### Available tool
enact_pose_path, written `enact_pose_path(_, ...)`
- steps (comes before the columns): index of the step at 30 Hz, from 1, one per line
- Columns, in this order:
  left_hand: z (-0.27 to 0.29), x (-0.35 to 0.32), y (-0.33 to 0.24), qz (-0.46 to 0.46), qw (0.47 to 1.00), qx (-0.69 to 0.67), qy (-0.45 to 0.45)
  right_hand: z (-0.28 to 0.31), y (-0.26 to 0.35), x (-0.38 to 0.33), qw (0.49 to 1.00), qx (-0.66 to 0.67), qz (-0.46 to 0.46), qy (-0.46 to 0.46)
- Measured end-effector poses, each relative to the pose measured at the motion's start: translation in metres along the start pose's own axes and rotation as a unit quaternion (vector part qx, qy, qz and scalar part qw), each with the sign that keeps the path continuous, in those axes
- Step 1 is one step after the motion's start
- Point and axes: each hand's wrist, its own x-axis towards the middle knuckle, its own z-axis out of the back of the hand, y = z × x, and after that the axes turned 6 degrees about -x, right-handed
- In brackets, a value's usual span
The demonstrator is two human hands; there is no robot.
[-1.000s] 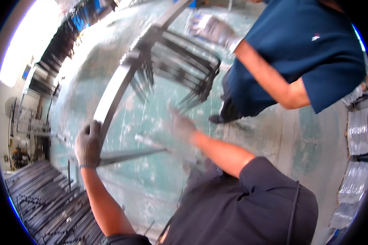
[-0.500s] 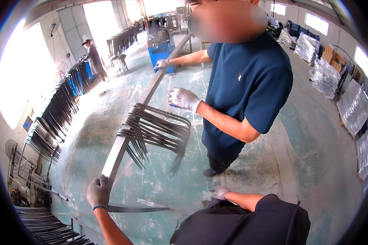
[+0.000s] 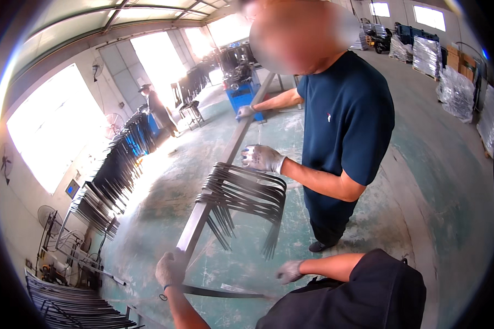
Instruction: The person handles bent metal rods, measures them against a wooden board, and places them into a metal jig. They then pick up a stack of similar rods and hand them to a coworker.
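Note:
A long grey metal bar [image 3: 195, 227] slants away from me, its near end in my gloved left hand [image 3: 172, 268], whose fingers are closed around it. Across the bar hang several dark bent metal rods [image 3: 247, 189], hooked over it with their ends dangling on both sides. My gloved right hand [image 3: 289, 272] is low beside my body, away from the bar; its fingers are blurred. Opposite me, a person in a dark blue shirt [image 3: 343, 120] has one gloved hand [image 3: 246, 112] on the far part of the bar. That person's other gloved hand [image 3: 262, 159] is just above the rods.
A dark flat strip [image 3: 225, 293] extends near my left hand. Racks of dark rods [image 3: 118, 159] line the left side, with more stacked rods [image 3: 74, 301] at lower left. A blue machine [image 3: 244, 96] stands ahead; another person [image 3: 159, 109] is far left. Wrapped pallets [image 3: 455, 93] are at right.
My view has tilted up and turned left, so the scene sits further right and lower. My left hand still grips the bar. The co-worker's nearer hand is now closer to the rods.

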Motion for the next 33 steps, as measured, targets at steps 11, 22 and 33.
enact_pose_path(11,-0.009,0.007,0.014,-0.005,1.0,-0.017,-0.013,-0.231,-0.184,-0.063,0.897,0.092,-0.427,0.069)
enact_pose_path(22,-0.012,0.011,0.018,-0.004,1.0,-0.008,-0.011,-0.173,-0.141,-0.033,0.939,0.106,-0.328,0.007)
enact_pose_path(33,-0.004,0.01,0.021,-0.041,0.999,-0.001,0.015,0.258,0.271,-0.005,0.898,0.168,0.286,-0.288)
